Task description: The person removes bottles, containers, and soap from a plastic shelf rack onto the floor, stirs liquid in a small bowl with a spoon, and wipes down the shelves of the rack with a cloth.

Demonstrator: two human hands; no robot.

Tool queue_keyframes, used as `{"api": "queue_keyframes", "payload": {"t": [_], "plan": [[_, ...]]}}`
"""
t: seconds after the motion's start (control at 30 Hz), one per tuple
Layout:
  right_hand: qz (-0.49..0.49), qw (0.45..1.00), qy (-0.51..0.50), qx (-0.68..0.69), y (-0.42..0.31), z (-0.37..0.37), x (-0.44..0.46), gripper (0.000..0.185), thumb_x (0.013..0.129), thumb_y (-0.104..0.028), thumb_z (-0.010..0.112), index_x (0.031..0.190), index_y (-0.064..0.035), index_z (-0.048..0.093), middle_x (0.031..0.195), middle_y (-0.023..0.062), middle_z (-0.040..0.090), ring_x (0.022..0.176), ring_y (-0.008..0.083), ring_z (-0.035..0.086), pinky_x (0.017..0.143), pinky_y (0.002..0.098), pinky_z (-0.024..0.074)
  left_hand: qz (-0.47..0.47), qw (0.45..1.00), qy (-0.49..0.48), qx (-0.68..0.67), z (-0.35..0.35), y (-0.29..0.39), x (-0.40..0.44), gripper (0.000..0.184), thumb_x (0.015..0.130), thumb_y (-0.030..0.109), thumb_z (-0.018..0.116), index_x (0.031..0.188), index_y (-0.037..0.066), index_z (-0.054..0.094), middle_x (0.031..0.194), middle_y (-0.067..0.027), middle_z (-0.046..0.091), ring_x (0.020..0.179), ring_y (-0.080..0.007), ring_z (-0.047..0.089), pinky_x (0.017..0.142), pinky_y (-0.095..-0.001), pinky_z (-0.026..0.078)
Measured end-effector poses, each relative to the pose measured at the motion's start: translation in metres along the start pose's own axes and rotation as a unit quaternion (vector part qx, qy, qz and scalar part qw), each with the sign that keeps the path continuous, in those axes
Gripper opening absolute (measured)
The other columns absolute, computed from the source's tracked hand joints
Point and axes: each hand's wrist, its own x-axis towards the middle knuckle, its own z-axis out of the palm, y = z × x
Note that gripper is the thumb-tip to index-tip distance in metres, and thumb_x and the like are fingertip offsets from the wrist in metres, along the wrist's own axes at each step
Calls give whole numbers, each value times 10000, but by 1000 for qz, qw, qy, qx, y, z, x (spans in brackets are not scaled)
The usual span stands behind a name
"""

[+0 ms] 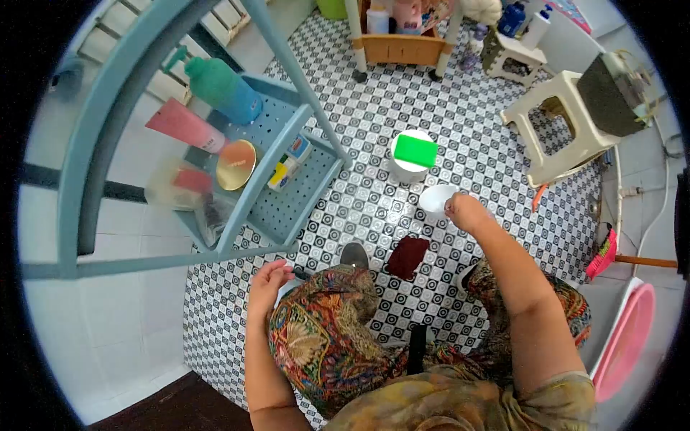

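My right hand (467,212) is closed on the rim of a small white bowl (435,200), held low over the tiled floor. Beyond the bowl stands a white tub (408,171) with a bright green sponge (415,151) lying across its top. Nearer to me a folded dark red cloth (408,257) rests on the floor between my feet. Beside my knee, my left hand (269,286) has its fingers loosely stretched and apart. A small dark piece (300,274) shows by its fingertips; I cannot make out what it is.
A blue-grey shelf rack (298,201) with a pump bottle (224,90) and tubes stands on the left. At right are a cream stool (543,133), a pink brush (604,255) and a pink basin (627,341). A wheeled cart (401,50) stands at the back.
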Motion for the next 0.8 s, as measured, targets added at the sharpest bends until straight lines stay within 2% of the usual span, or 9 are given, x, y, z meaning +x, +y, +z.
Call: {"api": "queue_keyframes", "payload": {"t": [0.27,0.3,0.47,0.53,0.6,0.67,0.7,0.73,0.8], "plan": [[58,985,140,81,17,109,21,147,723,-54,532,834,-122,601,921,48,542,777,285,577,660,377,475,26,999,14,37,15,-34,80,212,855,54,453,1041,-32,511,902,-91,584,783,-143,576,746,-236,431],[62,989,119,65,22,114,19,176,731,-54,521,870,-130,599,948,39,540,777,284,579,660,372,476,29,999,12,40,16,-40,90,213,859,58,454,1042,-38,505,897,-84,586,794,-137,571,751,-234,430],[49,994,76,61,42,118,9,252,742,-48,502,960,-139,588,1013,54,536,790,281,578,663,369,476,52,998,14,24,32,-46,119,217,860,47,442,1053,-40,492,914,-94,583,832,-136,562,773,-234,429],[39,984,131,112,41,107,7,268,741,-42,500,980,-133,581,1010,79,535,787,296,573,665,361,474,41,998,42,-5,34,-48,125,214,861,46,440,1049,-41,494,919,-101,580,833,-143,563,789,-239,431],[25,967,195,160,44,103,11,243,787,-47,477,1013,-88,557,960,81,555,740,238,583,625,320,473,42,998,47,-1,37,-47,126,215,862,46,438,1050,-42,493,926,-110,580,836,-151,565,798,-247,434],[154,813,257,499,40,89,15,207,848,-82,437,1026,-44,536,907,62,566,685,145,556,588,270,460,68,997,39,-12,35,-50,125,217,862,48,436,1051,-43,493,934,-116,580,836,-155,567,799,-257,439],[199,751,267,570,29,72,18,219,884,-122,399,1030,-9,518,866,48,561,670,84,514,575,229,450,71,997,35,-3,32,-51,124,223,861,55,441,1055,-44,491,940,-119,580,837,-157,568,800,-261,440],[200,750,267,571,28,69,23,219,884,-122,399,1030,-9,518,866,48,561,670,84,514,575,229,450,71,997,35,-2,32,-51,123,223,861,55,441,1055,-44,491,940,-119,580,837,-157,568,800,-261,440],[197,585,306,725,29,67,34,226,887,-139,399,1033,-11,515,862,62,562,668,106,517,597,234,459,64,997,52,-7,31,-48,122,221,857,55,447,1052,-39,495,942,-121,581,841,-158,569,802,-259,437]]}}
